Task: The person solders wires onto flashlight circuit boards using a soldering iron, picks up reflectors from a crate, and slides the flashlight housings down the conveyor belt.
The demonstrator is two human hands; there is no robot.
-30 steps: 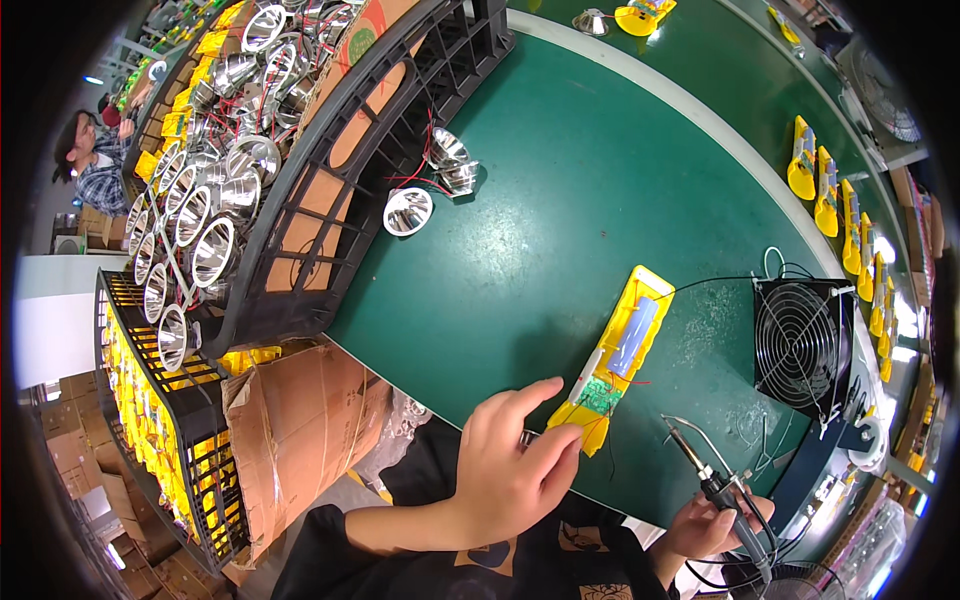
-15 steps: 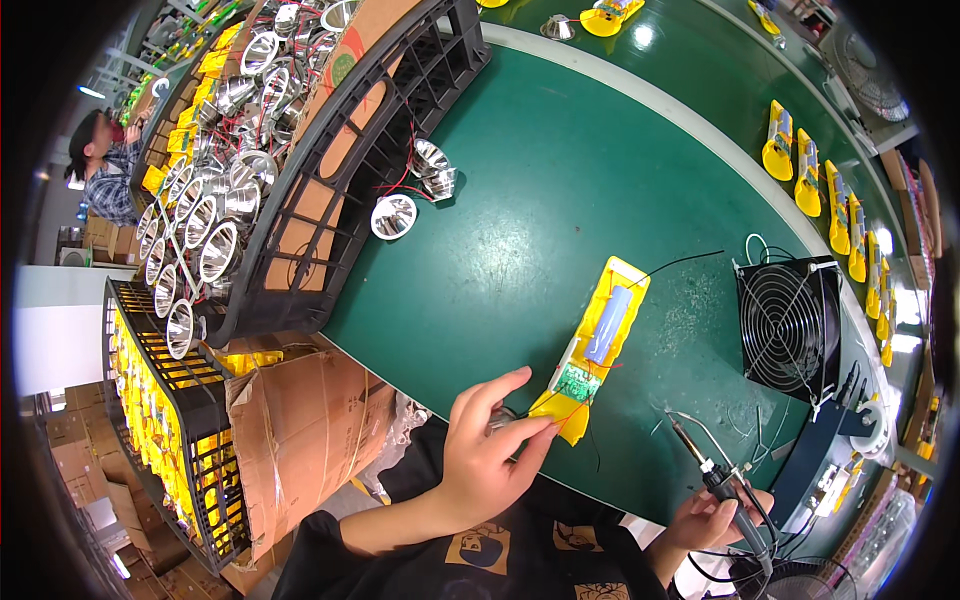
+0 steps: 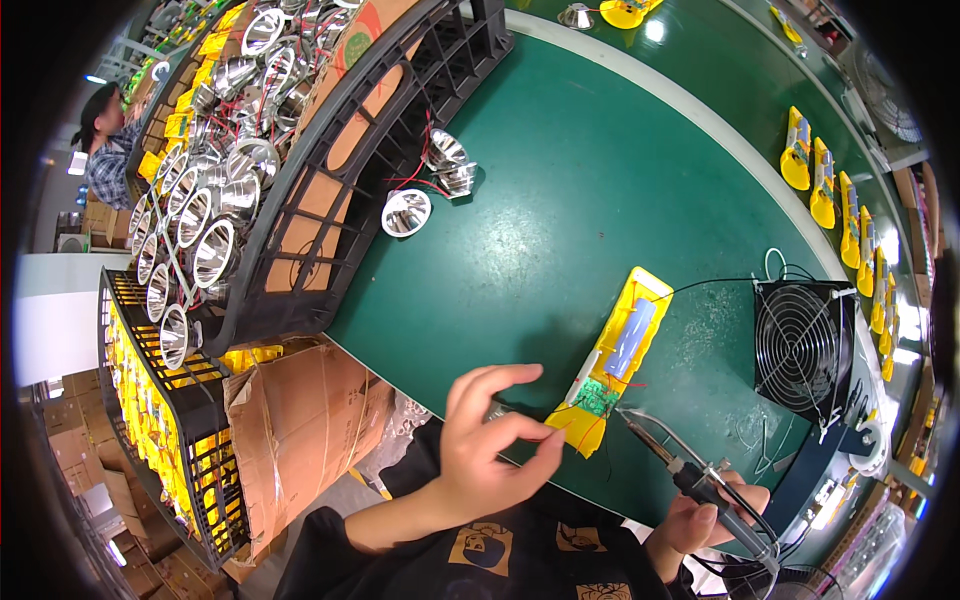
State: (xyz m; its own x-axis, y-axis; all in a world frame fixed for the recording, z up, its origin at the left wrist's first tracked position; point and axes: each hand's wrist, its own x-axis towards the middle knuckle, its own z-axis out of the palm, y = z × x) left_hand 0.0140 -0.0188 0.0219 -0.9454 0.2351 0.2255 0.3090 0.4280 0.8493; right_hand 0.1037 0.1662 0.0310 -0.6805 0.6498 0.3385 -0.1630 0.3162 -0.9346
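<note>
- Head view: your yellow casing (image 3: pixel 578 430) lies aslant on the green counter (image 3: pixel 510 310), its blue cell (image 3: pixel 630 338) above the green circuit board (image 3: pixel 597 398).
- Your left hand (image 3: pixel 478 462) is at the casing's lower end, index finger raised; whether it pinches a wire, you cannot tell.
- Your right hand (image 3: pixel 695 524) grips the soldering iron (image 3: pixel 700 486), tip close beside the board.
- Right of these stands a black fan (image 3: pixel 797 345).

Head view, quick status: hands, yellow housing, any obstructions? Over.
Right hand holds soldering iron, tip close by circuit board. Left hand at near end of yellow housing, grip unclear. Red wire juts past housing's right edge, possible snag.
</note>
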